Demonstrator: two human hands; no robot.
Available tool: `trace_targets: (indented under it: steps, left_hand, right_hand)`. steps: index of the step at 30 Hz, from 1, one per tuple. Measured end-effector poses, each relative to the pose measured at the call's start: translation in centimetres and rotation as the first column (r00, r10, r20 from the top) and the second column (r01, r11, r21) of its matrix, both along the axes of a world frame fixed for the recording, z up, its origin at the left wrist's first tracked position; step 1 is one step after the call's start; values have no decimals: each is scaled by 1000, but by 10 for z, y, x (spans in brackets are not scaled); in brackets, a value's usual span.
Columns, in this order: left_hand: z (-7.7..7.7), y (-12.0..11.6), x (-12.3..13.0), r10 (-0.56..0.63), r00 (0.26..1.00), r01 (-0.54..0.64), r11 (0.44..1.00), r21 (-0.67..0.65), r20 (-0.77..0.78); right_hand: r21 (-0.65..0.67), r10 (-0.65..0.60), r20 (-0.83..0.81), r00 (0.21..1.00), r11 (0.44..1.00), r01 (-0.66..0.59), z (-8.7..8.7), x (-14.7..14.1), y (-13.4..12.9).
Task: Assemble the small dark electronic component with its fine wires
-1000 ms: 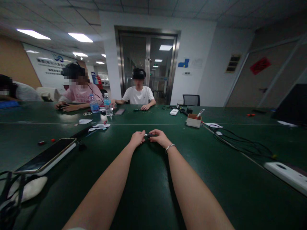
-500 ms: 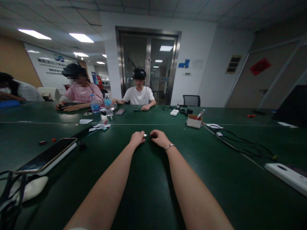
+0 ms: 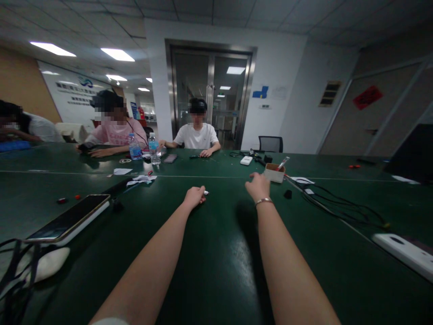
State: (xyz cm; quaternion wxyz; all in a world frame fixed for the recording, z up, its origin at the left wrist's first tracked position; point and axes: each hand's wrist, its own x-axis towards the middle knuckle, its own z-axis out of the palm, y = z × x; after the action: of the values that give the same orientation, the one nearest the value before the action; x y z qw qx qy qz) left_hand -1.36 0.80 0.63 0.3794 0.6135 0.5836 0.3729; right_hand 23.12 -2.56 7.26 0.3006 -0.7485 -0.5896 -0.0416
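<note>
My left hand (image 3: 195, 197) is closed on a small metal-tipped piece (image 3: 206, 192), whose silver end sticks out past the fingertips. Most of that piece is hidden in the fingers. My right hand (image 3: 259, 186), with a bracelet at the wrist, is raised over the green table (image 3: 209, 253), its fingers apart and nothing visible between them. To the right of it, a small black piece (image 3: 287, 194) lies on the table, not touched by the hand. Just behind the right hand stands a small open box (image 3: 274, 175) with a pen-like item in it.
At left lie a phone (image 3: 69, 216) on a white block, a white mouse-like object (image 3: 52, 264) and black straps. Paper scraps (image 3: 142, 179) and bottles (image 3: 154, 151) are further back. Cables (image 3: 341, 203) and a white power strip (image 3: 402, 253) lie right. Several people sit beyond.
My right hand has moved right and away from my left hand, and has let go of the black piece, which now lies on the table. My left hand has stayed put.
</note>
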Motion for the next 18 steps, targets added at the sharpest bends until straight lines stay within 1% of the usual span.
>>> trace_targets:
  steps: [1,2,3,5,7,10,12,14,15,16,17,18]
  left_hand:
    - [0,0,0,4,1000,-3,1000,9,-15]
    - [1,0,1,7,1000,-6,1000,18,-28]
    - [1,0,1,8,999,-7,1000,28,-41]
    - [1,0,2,11,997,-7,999,53,-79]
    - [1,-1,4,16,993,-6,997,79,-117]
    - [3,-5,8,-8,986,25,994,105,-165]
    - [9,-7,7,-50,974,76,991,113,-219]
    - [22,-7,-5,-66,945,109,987,119,-320]
    - [30,-7,-15,-49,920,105,986,126,-390]
    - [39,-6,-28,9,888,60,989,136,-459]
    - [47,-6,-45,92,850,-8,987,163,-518]
    - [54,-6,-63,159,793,-57,981,188,-588]
  right_hand:
    - [-87,243,1,970,966,-242,4,-18,0]
    - [-147,438,5,899,889,-433,5,-37,1]
    - [-162,505,3,863,852,-498,4,-54,1]
    - [-173,563,1,826,814,-555,-4,-83,0]
    - [-168,590,6,807,796,-581,-14,-103,-2]
    - [-150,606,23,796,789,-596,-23,-114,-2]
    - [-134,605,36,795,792,-596,-22,-105,4]
    - [-100,576,48,816,816,-570,-17,-78,12]
    - [-61,501,39,864,865,-499,-13,-58,18]
    - [-3,421,25,907,907,-421,-10,-34,22]
    - [53,326,4,945,944,-326,-7,-6,27]
    - [104,224,-26,974,970,-220,-6,23,30]
